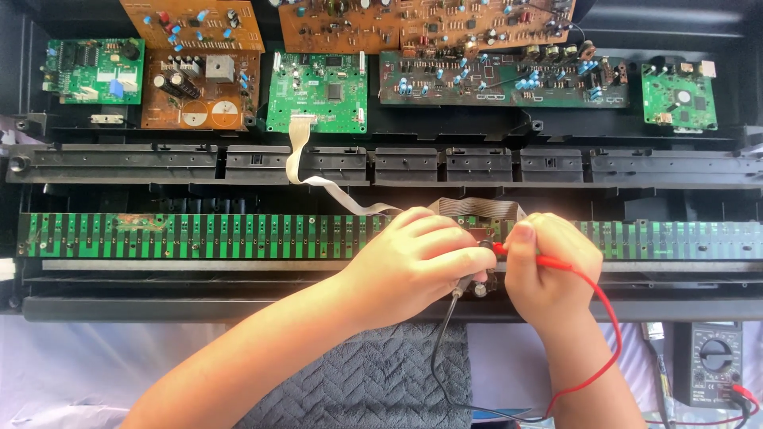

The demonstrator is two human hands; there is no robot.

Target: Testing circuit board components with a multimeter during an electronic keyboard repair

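2 hands work close together over long green contact board (199, 236). Left hand (413, 266) pinches black probe (462, 284); right hand (548, 266) pinches red probe (509, 250). Both tips meet board near grey ribbon cable (477, 208). Multimeter (711, 364) sits lower right.

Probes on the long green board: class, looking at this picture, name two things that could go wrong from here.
1. Both tips meet close together on the long green board: the red probe in the right hand and the black probe in the left hand. A slip might bridge neighbouring contacts.
2. The red lead loops past the wrist to the meter; it could snag and tug a tip off.
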